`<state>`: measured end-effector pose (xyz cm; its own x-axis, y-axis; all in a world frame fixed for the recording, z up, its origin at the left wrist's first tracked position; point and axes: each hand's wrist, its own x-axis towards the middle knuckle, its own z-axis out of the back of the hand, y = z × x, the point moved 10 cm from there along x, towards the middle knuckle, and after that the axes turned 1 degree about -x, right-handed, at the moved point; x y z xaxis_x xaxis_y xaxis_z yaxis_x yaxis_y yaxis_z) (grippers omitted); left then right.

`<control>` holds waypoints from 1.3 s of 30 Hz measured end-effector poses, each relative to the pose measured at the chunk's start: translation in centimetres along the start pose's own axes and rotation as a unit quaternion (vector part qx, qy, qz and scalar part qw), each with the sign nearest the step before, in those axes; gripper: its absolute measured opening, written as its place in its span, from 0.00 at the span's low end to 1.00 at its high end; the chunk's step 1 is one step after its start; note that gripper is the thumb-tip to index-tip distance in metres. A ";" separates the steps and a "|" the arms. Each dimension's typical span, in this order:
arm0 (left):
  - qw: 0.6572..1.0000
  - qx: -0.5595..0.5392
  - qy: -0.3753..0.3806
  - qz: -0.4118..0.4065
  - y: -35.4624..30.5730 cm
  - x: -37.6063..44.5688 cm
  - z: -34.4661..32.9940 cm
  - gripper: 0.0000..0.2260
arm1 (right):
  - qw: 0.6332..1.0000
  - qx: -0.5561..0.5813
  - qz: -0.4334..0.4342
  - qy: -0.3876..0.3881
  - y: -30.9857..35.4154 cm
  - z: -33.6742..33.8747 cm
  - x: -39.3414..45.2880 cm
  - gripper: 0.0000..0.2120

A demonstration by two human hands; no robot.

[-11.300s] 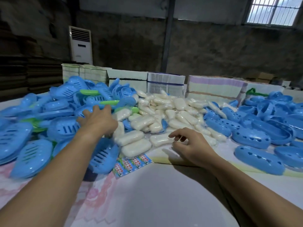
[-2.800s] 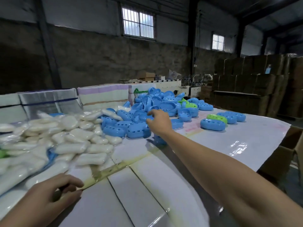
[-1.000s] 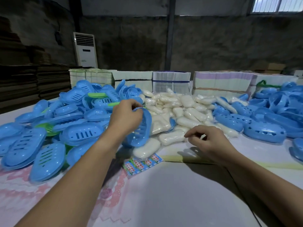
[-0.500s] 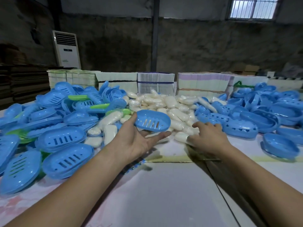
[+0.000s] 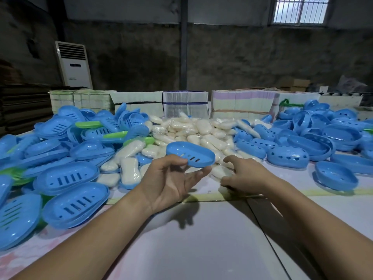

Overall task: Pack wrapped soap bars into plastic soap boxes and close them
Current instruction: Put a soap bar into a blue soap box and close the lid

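Head view, left to right: at nine o'clock a heap of glossy blue oval trays [image 5: 68, 178] with drain slots, a few green ones [image 5: 88, 124] among them. The left hand [image 5: 171, 180], palm up, pinches one slotted blue tray [image 5: 190, 154] between thumb and fingertips, raised above the table [image 5: 191, 239]; half a second ago it lay flatter on the palm. At twelve o'clock sits a mound of pale, film-wrapped soap bars [image 5: 193, 131], rounded and shiny. The right hand [image 5: 245, 174], fingers loosely curled, reaches down onto the nearest bars, hiding them; whether it grips one I cannot tell. At three o'clock lie blue lids [image 5: 287, 156] pierced with hearts.
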<state>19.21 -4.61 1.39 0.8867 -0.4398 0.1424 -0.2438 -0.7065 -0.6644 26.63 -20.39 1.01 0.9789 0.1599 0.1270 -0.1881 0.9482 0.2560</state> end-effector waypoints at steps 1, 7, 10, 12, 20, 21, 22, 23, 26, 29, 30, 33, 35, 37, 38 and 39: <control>1.000 0.001 0.010 -0.002 -0.1 0.0 -0.1 0.26 | 1.000 0.009 -0.004 0.000 -0.1 0.1 -0.1 0.33; 1.000 0.008 -0.003 0.017 0.2 0.1 0.4 0.23 | 0.951 0.307 -0.023 -0.012 -0.3 1.3 -0.4 0.18; 0.993 0.108 -0.038 0.030 0.5 0.3 1.1 0.22 | 0.864 0.503 -0.001 -0.025 0.8 2.3 -0.9 0.17; 0.988 0.145 -0.041 0.044 1.1 0.3 1.4 0.30 | 0.816 0.576 0.041 -0.017 2.2 2.7 -1.2 0.19; 0.974 0.221 -0.027 0.030 2.2 1.0 1.6 0.36 | 0.855 0.499 0.137 -0.025 5.8 2.4 -2.7 0.24; 0.972 0.232 -0.023 0.029 2.2 1.0 1.6 0.35 | 0.863 0.484 0.143 -0.018 6.3 2.1 -2.8 0.23; 0.971 0.237 -0.022 0.027 2.3 1.1 1.7 0.34 | 0.874 0.463 0.147 -0.012 6.7 1.9 -2.9 0.21; 0.972 0.235 -0.023 0.022 2.3 1.2 1.7 0.34 | 0.886 0.438 0.150 -0.009 6.9 1.7 -3.0 0.19; 0.980 0.196 -0.030 0.008 2.1 1.4 1.9 0.35 | 0.910 0.378 0.172 -0.012 7.2 2.2 -3.3 0.14; 0.984 0.173 -0.033 0.005 2.0 1.4 1.7 0.35 | 0.906 0.376 0.195 0.004 7.5 2.5 -3.5 0.10; 0.984 0.173 -0.029 0.006 2.1 1.4 1.6 0.34 | 0.900 0.388 0.196 0.016 7.5 2.5 -3.4 0.10; 0.985 0.171 -0.021 0.012 2.3 1.3 1.5 0.30 | 0.899 0.389 0.196 0.044 7.0 2.3 -3.1 0.11; 0.985 0.169 -0.022 0.012 2.4 1.3 1.5 0.29 | 0.905 0.367 0.208 0.056 7.1 2.2 -3.2 0.11; 0.985 0.168 -0.025 0.013 2.3 1.3 1.5 0.29 | 0.911 0.351 0.211 0.043 6.7 2.6 -3.1 0.10; 0.986 0.167 -0.024 0.014 2.3 1.3 1.5 0.30 | 0.912 0.356 0.201 0.016 5.9 3.2 -2.7 0.10; 0.986 0.164 -0.023 0.015 2.1 1.3 1.5 0.31 | 0.918 0.354 0.178 -0.032 4.4 4.1 -2.1 0.10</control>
<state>20.42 -5.82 -0.99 0.8998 -0.4266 0.0914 -0.1357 -0.4728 -0.8706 23.44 -17.64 5.77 0.8432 0.3866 0.3735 -0.5215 0.4194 0.7430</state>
